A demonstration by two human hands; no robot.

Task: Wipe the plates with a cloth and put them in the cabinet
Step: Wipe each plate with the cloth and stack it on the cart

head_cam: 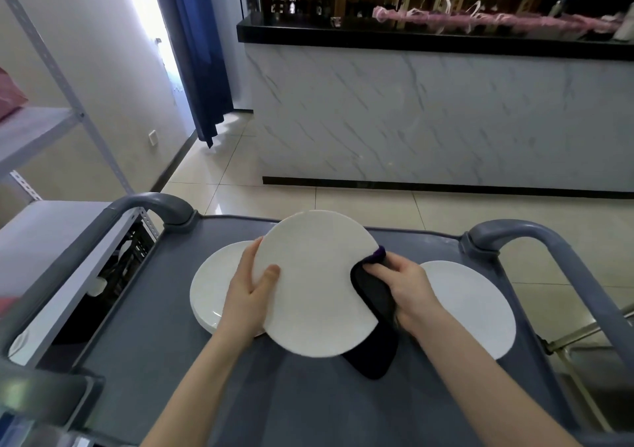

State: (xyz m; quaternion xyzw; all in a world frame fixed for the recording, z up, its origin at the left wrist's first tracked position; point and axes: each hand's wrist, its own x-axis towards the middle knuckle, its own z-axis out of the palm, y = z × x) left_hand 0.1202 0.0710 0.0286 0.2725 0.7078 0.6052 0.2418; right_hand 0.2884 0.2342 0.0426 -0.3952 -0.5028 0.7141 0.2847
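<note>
Plate (pixel 308 282) | held tilted over cart (pixel 302 409) middle | my left fingers (pixel 271 273) clamp its left rim | right fingers (pixel 379 268) pinch cloth (pixel 374 299) round right rim | likely stiff, slick, breakable: grip by rim

Both forearms outstretched, left hand (pixel 252 288) thumb-over on plate (pixel 308 275) rim, right hand (pixel 408 285) fingers (pixel 379 270) curled over cloth (pixel 374 309)

Left plate stack (pixel 209 288) partly hidden behind held plate (pixel 308 282), cloth (pixel 374 295) too; right plate (pixel 477 302) partly behind forearm (pixel 456 340); shelf bottles (pixel 291 3) blurred
</note>
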